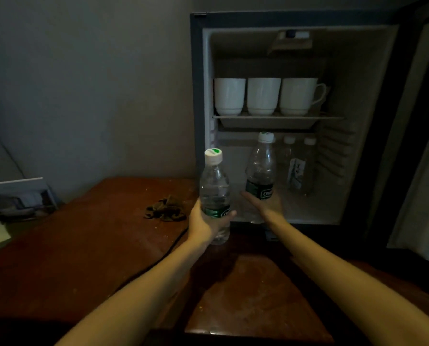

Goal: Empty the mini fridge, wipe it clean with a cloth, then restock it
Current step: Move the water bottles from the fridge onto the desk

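A reddish-brown table (83, 245) fills the lower half of the frame. The mini fridge (196, 96) stands open on it at the upper right.

Both bare forearms reach up from the bottom edge toward the fridge. The left hand (209, 221) is curled round the left bottle (214, 193), gripping it low on the body at the green label. That bottle is upright, clear, with a white cap. It sits outside the fridge, just in front of the lower left corner of the opening.

The right hand (265, 206) holds the right bottle (260, 168) at its dark label. The thumb lies along the bottle's left side, and the fingers are hidden behind it. This bottle leans slightly, cap toward the right, at the mouth of the lower compartment (whether its base touches the fridge floor cannot be told).

Deeper in the same compartment, to the right of the held bottle, stand two back bottles (294, 171), upright and close together.

The shelf (278, 118) above them carries three white cups (263, 96) in a row, nearly touching. The rightmost shows its handle pointing right.

On the table left of the fridge lies a crumpled brown cloth (166, 211), near the left hand but apart from it. A dark cable (158, 255) runs across the tabletop below the cloth.
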The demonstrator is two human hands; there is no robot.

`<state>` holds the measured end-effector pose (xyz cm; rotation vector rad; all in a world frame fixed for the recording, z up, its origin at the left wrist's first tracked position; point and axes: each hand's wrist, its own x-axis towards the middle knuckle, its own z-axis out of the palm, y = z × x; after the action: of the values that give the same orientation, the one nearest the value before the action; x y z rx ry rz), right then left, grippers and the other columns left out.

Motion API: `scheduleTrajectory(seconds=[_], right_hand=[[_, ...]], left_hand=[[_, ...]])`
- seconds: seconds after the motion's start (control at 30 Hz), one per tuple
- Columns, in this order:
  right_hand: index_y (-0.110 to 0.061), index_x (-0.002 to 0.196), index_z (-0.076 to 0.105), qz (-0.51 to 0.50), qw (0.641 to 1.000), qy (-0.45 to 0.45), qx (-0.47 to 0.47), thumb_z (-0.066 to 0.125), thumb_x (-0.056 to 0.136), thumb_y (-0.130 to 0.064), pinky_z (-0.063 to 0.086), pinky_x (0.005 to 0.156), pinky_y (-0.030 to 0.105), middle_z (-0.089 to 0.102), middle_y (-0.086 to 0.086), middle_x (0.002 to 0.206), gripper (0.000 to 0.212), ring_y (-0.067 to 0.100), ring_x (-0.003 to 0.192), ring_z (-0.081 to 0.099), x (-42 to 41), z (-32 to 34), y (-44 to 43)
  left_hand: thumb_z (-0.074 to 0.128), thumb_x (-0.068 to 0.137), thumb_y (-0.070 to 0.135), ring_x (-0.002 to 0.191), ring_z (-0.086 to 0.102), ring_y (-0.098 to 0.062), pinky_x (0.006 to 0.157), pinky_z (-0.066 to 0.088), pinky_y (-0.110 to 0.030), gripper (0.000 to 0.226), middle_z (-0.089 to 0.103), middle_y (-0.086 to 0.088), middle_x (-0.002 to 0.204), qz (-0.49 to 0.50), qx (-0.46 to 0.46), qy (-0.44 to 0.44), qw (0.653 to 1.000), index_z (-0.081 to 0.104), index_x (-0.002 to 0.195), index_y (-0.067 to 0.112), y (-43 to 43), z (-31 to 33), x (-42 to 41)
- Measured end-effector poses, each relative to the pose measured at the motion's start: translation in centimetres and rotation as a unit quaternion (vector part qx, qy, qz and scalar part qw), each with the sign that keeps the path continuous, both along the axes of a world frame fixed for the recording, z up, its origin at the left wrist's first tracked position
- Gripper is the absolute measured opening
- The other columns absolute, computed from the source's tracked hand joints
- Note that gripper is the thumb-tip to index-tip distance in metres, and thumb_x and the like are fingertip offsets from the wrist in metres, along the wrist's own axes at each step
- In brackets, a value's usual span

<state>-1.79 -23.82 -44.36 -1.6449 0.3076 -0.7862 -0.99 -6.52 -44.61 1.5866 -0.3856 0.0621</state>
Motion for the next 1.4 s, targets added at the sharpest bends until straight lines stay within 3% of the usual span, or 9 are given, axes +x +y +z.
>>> scheduleTrajectory(seconds=[0.2,0.3,0.43,0.53,0.73,0.93,1.17,1.27,1.4], right_hand=[[-0.009,0.113,0.062,0.108,0.993,-0.016,0.04,0.082,0.072,-0.009,0.055,0.09,0.041,0.068,0.006,0.104,0.046,0.024,0.102,0.066,-2.2,-0.6,3.5],[-0.007,0.114,0.062,0.176,0.983,-0.039,0.03,0.08,0.072,-0.005,0.057,0.082,0.03,0.069,0.009,0.105,0.045,0.018,0.097,0.068,-2.7,-0.1,7.8],[-0.01,0.12,0.059,0.247,0.968,-0.026,0.04,0.086,0.068,-0.021,0.056,0.088,0.036,0.071,0.006,0.109,0.06,0.019,0.101,0.068,-2.1,0.5,14.4],[-0.015,0.126,0.055,0.291,0.956,-0.007,0.038,0.088,0.066,-0.028,0.056,0.089,0.036,0.07,0.003,0.112,0.069,0.017,0.103,0.068,-1.2,0.3,19.2],[-0.014,0.135,0.045,0.359,0.933,0.007,-0.023,0.082,0.066,-0.039,0.049,0.081,0.017,0.062,-0.001,0.122,0.082,0.009,0.107,0.061,0.2,-0.7,26.9],[-0.025,0.132,0.035,0.415,0.909,0.031,-0.025,0.081,0.075,-0.029,0.049,0.084,0.019,0.056,-0.006,0.123,0.074,0.009,0.113,0.057,1.6,-2.5,30.9],[-0.024,0.133,0.029,0.44,0.895,0.041,-0.059,0.078,0.078,-0.016,0.052,0.087,0.022,0.056,-0.003,0.126,0.074,0.01,0.115,0.057,2.1,-4.5,30.8],[-0.021,0.136,0.034,0.438,0.893,0.044,-0.099,0.082,0.074,-0.019,0.051,0.09,0.024,0.058,-0.004,0.125,0.079,0.009,0.114,0.059,2.4,-4.8,30.2],[-0.018,0.136,0.038,0.41,0.902,0.037,-0.132,0.085,0.062,-0.036,0.049,0.088,0.022,0.059,-0.01,0.12,0.089,0.006,0.11,0.059,3.1,-4.7,30.2]], left_hand=[[0.086,0.066,0.007,0.106,0.061,-0.022,0.085,0.052,-0.03,0.066,0.063,-0.006,0.115,0.059,-0.026,0.046,0.997,0.053,0.124,0.012,8.5,-1.2,-1.1],[0.085,0.067,0.006,0.099,0.064,-0.022,0.071,0.052,-0.022,0.061,0.064,-0.007,0.109,0.114,-0.071,0.068,0.989,0.055,0.12,0.011,12.1,-1.1,-1.3],[0.084,0.068,0.006,0.105,0.059,-0.022,0.077,0.048,-0.023,0.07,0.061,-0.009,0.116,0.173,-0.075,0.062,0.98,0.05,0.128,0.009,16.8,-0.5,-1.5],[0.088,0.062,0.01,0.118,0.054,-0.025,0.097,0.045,-0.033,0.085,0.057,-0.011,0.128,0.218,-0.054,0.05,0.973,0.045,0.135,0.011,20.8,-0.5,-1.7],[0.09,0.056,0.002,0.126,0.051,-0.029,0.104,0.044,-0.04,0.092,0.054,-0.015,0.133,0.274,-0.061,0.049,0.959,0.044,0.136,0.006,26.9,-0.9,-2.1],[0.084,0.066,0.001,0.117,0.053,-0.022,0.093,0.044,-0.029,0.077,0.056,-0.012,0.126,0.294,-0.061,0.042,0.953,0.045,0.132,0.007,28.8,-1.7,-1.5],[0.075,0.079,0.004,0.098,0.053,-0.008,0.073,0.045,-0.011,0.067,0.053,0.011,0.104,0.229,0.015,-0.012,0.973,0.034,0.129,0.017,29.5,-3.5,-3.2],[0.07,0.083,0.002,0.103,0.051,-0.009,0.087,0.043,-0.022,0.05,0.054,0.008,0.105,0.221,0.034,-0.019,0.975,0.037,0.111,0.028,29.5,-4.4,-4.0],[0.069,0.086,0.007,0.112,0.059,-0.016,0.09,0.045,-0.026,0.039,0.062,0.001,0.114,0.218,0.067,-0.006,0.974,0.054,0.12,0.018,29.9,-5.2,-2.5]])
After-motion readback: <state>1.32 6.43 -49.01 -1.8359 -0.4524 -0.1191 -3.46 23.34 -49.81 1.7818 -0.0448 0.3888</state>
